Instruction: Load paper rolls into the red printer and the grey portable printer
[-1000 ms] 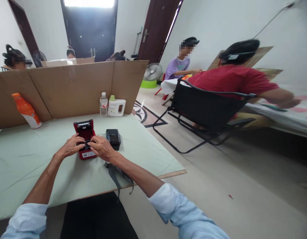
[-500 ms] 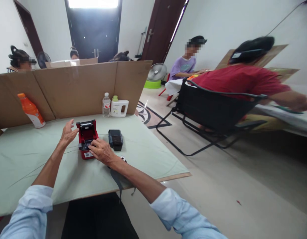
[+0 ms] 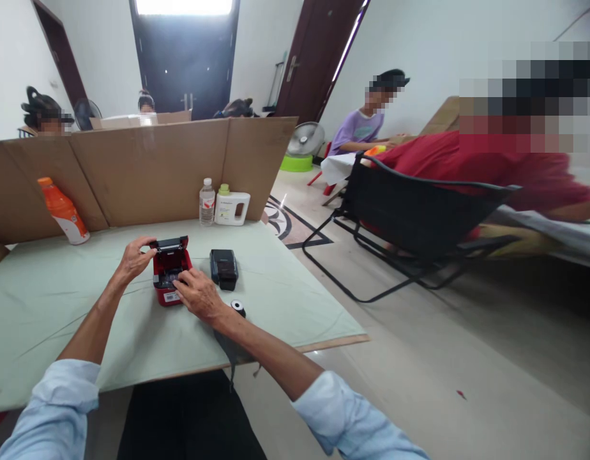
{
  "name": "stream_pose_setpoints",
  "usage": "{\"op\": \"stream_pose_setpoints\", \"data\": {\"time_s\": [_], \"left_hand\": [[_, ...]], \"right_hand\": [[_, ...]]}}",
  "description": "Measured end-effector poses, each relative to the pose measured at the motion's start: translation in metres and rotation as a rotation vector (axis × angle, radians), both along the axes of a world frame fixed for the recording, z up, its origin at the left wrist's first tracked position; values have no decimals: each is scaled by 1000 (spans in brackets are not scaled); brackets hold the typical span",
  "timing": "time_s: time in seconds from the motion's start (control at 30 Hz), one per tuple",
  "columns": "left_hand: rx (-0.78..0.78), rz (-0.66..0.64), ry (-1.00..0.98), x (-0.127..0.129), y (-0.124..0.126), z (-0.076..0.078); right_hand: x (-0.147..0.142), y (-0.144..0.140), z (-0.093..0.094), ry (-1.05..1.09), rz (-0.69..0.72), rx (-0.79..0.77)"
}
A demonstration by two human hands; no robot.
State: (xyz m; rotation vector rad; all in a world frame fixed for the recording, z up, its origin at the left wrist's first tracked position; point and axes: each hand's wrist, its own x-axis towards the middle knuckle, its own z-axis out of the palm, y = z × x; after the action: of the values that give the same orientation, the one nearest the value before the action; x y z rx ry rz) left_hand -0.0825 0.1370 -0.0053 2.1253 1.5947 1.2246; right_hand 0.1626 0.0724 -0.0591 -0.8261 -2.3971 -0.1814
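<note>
A small red printer [image 3: 171,291], its lid [image 3: 171,243] raised, stands on the pale green table top. At the lid's left edge, my left hand [image 3: 136,257] has its thumb and fingers closed on it. My right hand [image 3: 197,292] rests at the printer's front right corner, its bent fingers reaching over the rim; the fingertips are partly hidden. To the right sits a black printer [image 3: 223,269]. Near my right forearm lies a small roll [image 3: 237,307] with a white core, and dark cloth or strap [image 3: 232,348] hangs over the table's front edge beneath that arm.
A cardboard screen [image 3: 156,172] closes off the table's back. Before it stand an orange bottle [image 3: 64,211], a clear bottle [image 3: 207,203] and a white jug [image 3: 232,209]. A black folding chair [image 3: 419,223] with a person in red is at right; other people sit beyond.
My left hand has moved from beside the printer onto its lid, which now tilts further forward. My right hand stays at the front corner. The person in red has leaned forward and right.
</note>
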Motion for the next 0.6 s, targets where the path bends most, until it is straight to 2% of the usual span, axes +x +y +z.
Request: {"op": "stream_pose_setpoints", "data": {"time_s": [0.13, 0.33, 0.6], "left_hand": [[-4, -80, 82, 2, -35, -3], [30, -201, 210, -1, -70, -22], [1, -121, 323, 0, -83, -38]], "right_hand": [[0, -3, -3, 14, 4, 1], [3, -1, -4, 22, 29, -45], [10, 9, -3, 146, 53, -135]]}}
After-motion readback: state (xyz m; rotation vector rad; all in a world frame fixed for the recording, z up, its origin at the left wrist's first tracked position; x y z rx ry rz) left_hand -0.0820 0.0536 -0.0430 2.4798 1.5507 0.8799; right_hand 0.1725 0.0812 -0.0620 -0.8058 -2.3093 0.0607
